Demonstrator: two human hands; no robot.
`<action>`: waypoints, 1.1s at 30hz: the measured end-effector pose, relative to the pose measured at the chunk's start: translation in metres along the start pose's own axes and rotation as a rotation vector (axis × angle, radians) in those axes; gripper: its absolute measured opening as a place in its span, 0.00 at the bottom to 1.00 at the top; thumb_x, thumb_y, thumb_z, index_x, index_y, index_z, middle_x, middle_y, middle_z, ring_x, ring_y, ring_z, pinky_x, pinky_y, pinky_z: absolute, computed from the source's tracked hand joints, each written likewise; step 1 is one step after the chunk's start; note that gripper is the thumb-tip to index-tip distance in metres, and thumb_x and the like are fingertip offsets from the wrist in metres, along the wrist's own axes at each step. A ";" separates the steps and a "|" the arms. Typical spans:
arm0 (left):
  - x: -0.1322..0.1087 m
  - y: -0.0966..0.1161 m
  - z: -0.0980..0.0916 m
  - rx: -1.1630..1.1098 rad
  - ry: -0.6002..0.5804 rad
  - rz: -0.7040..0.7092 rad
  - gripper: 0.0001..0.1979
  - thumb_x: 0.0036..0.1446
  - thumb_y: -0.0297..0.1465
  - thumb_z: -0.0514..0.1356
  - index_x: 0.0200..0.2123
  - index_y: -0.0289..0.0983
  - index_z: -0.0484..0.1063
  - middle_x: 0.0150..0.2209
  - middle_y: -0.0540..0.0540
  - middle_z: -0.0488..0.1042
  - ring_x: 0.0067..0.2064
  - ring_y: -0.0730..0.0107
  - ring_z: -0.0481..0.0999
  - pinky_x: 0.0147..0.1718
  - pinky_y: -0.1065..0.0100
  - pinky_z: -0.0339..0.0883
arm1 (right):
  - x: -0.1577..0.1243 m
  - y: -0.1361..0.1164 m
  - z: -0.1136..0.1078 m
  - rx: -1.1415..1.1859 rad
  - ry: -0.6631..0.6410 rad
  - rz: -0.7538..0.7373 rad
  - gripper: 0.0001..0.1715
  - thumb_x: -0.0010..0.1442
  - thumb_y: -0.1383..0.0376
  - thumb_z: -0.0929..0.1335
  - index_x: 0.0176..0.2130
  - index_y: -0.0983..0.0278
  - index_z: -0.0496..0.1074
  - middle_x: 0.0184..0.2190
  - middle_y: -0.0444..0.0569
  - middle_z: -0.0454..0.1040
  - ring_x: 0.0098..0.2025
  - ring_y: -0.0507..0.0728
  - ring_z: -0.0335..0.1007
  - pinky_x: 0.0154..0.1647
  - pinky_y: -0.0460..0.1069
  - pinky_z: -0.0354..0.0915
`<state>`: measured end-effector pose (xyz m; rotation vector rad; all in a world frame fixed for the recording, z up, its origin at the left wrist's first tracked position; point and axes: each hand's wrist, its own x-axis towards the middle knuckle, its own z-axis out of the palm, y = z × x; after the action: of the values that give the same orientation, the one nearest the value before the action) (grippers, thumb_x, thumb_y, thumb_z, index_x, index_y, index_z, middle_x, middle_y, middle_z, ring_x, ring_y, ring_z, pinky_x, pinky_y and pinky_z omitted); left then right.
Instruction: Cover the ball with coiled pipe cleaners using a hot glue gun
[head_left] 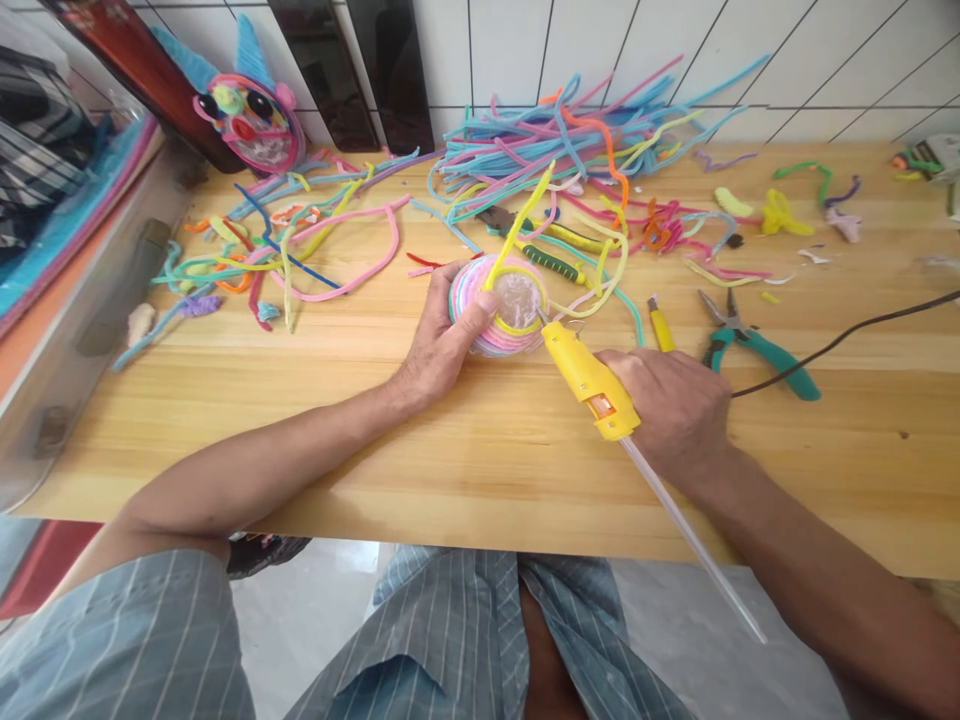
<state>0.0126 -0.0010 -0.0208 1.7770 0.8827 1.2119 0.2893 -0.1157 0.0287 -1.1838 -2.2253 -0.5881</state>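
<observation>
My left hand (448, 330) grips a round piece (480, 335) wound with pastel pink, lilac and mint pipe cleaners, its thumb pressing near the rim. A yellow pipe cleaner (523, 222) curves around the pale centre, with its loose end sticking up. My right hand (679, 405) is closed around the handle of a yellow glue gun (589, 380). The gun's nozzle meets the right edge of the yellow ring, or is very close to it. From the gun's back a long clear glue stick (694, 540) slants down toward me.
Teal-handled pliers (757, 345) and a black cord (840, 350) lie at right. Behind the round piece are green-handled pliers (555, 262) and a heap of pipe cleaners (540, 140). A decorated figure with blue ears (259, 125) stands back left, near a plastic bin (97, 330).
</observation>
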 end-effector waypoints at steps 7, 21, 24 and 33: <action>0.000 0.000 0.000 0.000 -0.001 0.006 0.31 0.74 0.61 0.60 0.66 0.46 0.65 0.65 0.41 0.75 0.65 0.53 0.78 0.70 0.49 0.75 | 0.000 -0.001 0.002 -0.007 -0.001 0.027 0.14 0.78 0.66 0.66 0.43 0.62 0.80 0.28 0.46 0.80 0.29 0.56 0.73 0.36 0.53 0.61; -0.006 0.003 0.002 -0.001 -0.028 -0.018 0.34 0.72 0.61 0.63 0.68 0.46 0.65 0.65 0.41 0.75 0.64 0.53 0.79 0.69 0.49 0.75 | 0.007 0.000 -0.002 -0.019 0.008 0.027 0.15 0.80 0.62 0.66 0.42 0.61 0.79 0.27 0.48 0.81 0.28 0.56 0.73 0.35 0.52 0.62; -0.008 0.006 0.004 -0.020 -0.047 -0.022 0.34 0.72 0.60 0.63 0.68 0.45 0.64 0.66 0.40 0.75 0.65 0.52 0.79 0.69 0.49 0.76 | 0.007 0.002 -0.004 -0.018 0.017 0.032 0.16 0.81 0.61 0.66 0.43 0.62 0.79 0.27 0.48 0.81 0.28 0.56 0.73 0.34 0.53 0.61; -0.003 0.001 -0.001 -0.048 -0.012 -0.054 0.31 0.74 0.61 0.60 0.67 0.47 0.65 0.67 0.42 0.74 0.67 0.52 0.77 0.71 0.49 0.74 | 0.001 0.004 -0.006 0.049 -0.006 0.039 0.24 0.83 0.56 0.62 0.42 0.60 0.82 0.23 0.46 0.74 0.28 0.57 0.70 0.32 0.54 0.58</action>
<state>0.0108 -0.0034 -0.0204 1.7100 0.8825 1.1769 0.2933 -0.1168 0.0347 -1.2029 -2.2037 -0.5126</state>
